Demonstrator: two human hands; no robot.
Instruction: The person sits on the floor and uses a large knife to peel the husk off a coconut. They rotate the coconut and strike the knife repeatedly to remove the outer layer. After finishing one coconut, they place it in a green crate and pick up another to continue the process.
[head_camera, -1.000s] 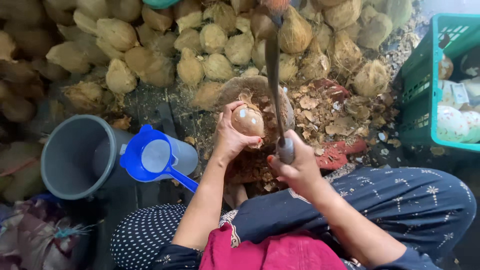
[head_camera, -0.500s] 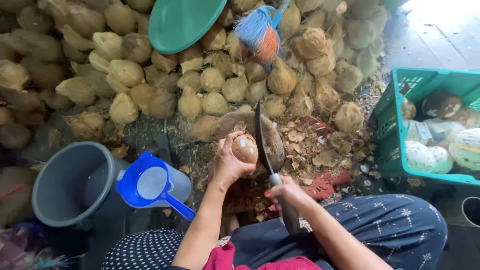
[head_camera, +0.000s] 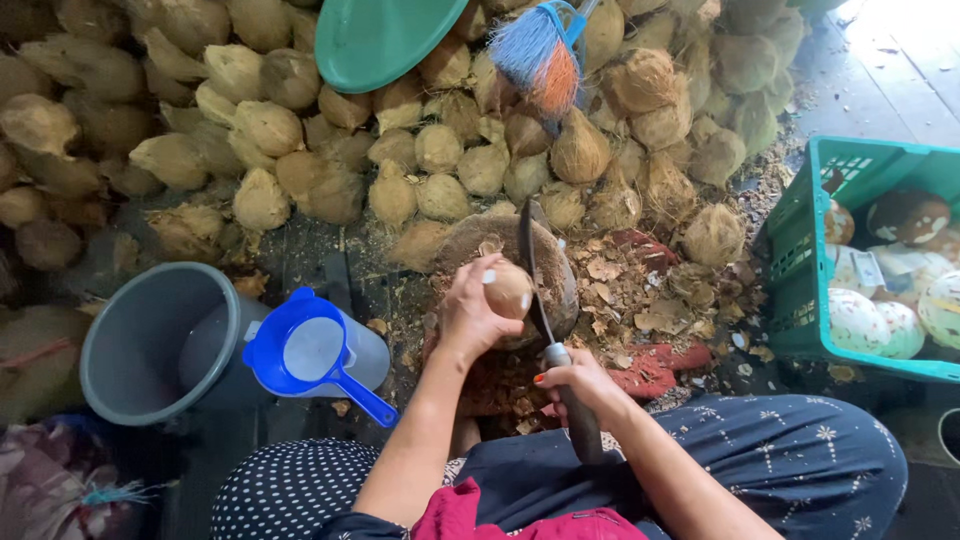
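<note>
1. Closest to you are your knees, in dark blue cloth with small white marks and dark cloth with white dots.
2. Your right hand is closed tight around the dark handle of a long curved metal knife. The blade points up and away from you.
3. Your left hand is wrapped around a small round brown peeled coconut. The fingers curl over its left side.
4. The coconut sits on top of a round brown wooden chopping block. The knife blade is right beside the coconut, on its right side. You cannot tell if they touch.
5. To your left stands a big grey plastic bucket. A blue plastic scoop with a handle sits just beside it, touching its rim.
6. Brown husk chips lie all over the floor by the block.
7. To your right is a green plastic crate with white and brown peeled coconuts inside.
8. Farther off is a big pile of dry brown husked coconuts.
9. On the pile rest a round green plastic lid and a blue and orange brush.
</note>
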